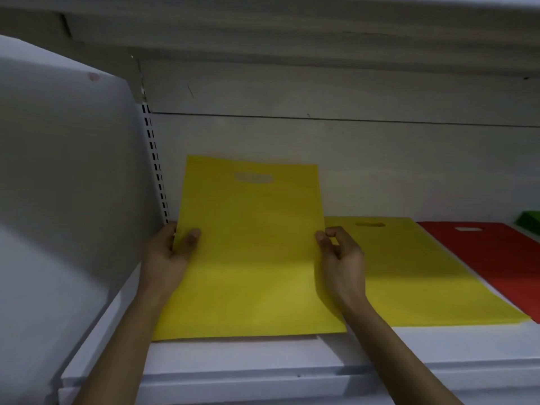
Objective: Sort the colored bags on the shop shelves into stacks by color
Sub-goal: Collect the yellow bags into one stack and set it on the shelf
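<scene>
Both hands — left hand (175,248), right hand (340,252) — pinch a yellow bag (251,252) at the shelf's (409,346) left end; next, presumably, onto the yellow stack (409,273) alongside.

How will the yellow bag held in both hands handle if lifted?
Probably light: the left hand and right hand hold the yellow bag up by edge pinches alone. Likely fairly stiff, since its raised top stands uncurled. One-handed, it may sag.

Colours noted. The raised bag (251,252), at the shelf's (263,355) left end: plain yellow. The flat bag (423,273) beside it: plain yellow. The third bag (496,258), further right: plain red. The fourth bag (530,222), right edge: green. Shelf: white. The back rail (156,165): white, with a row of black slots.
</scene>
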A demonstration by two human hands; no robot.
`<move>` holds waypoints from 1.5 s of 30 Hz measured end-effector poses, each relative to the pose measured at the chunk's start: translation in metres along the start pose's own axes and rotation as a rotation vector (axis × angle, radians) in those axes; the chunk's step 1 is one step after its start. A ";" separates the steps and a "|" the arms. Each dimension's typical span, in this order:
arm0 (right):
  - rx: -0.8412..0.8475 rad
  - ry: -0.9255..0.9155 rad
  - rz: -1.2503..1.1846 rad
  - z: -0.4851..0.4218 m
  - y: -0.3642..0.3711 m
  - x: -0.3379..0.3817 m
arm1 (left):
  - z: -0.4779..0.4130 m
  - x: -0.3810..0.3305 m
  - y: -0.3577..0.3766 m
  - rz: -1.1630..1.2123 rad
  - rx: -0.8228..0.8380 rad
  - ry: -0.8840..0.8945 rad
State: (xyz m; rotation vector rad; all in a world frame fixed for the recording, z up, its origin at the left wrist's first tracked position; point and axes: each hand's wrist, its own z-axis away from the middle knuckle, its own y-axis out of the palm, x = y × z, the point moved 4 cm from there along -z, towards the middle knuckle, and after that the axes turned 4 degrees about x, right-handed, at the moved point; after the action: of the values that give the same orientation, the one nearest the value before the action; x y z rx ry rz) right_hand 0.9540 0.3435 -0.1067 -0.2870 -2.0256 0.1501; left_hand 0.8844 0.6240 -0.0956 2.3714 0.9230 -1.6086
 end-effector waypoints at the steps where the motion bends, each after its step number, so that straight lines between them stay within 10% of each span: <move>1: -0.015 -0.013 0.040 0.001 -0.003 0.001 | 0.002 -0.003 0.001 0.012 -0.001 0.017; 16: -0.079 -0.084 0.068 -0.016 -0.033 0.022 | -0.014 -0.023 -0.005 0.196 0.140 -0.044; 32: 0.082 0.436 -0.242 -0.077 -0.152 -0.003 | -0.053 -0.102 0.095 0.122 0.528 -0.446; 45: 0.333 0.405 0.347 -0.101 -0.263 -0.093 | -0.012 -0.098 0.231 -0.403 0.629 -0.277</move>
State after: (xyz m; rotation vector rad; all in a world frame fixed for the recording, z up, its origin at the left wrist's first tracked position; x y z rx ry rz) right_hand 1.0486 0.0631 -0.0805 -0.4175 -1.5078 0.5918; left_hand 0.9971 0.4033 -0.0563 2.2952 0.9898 -2.6377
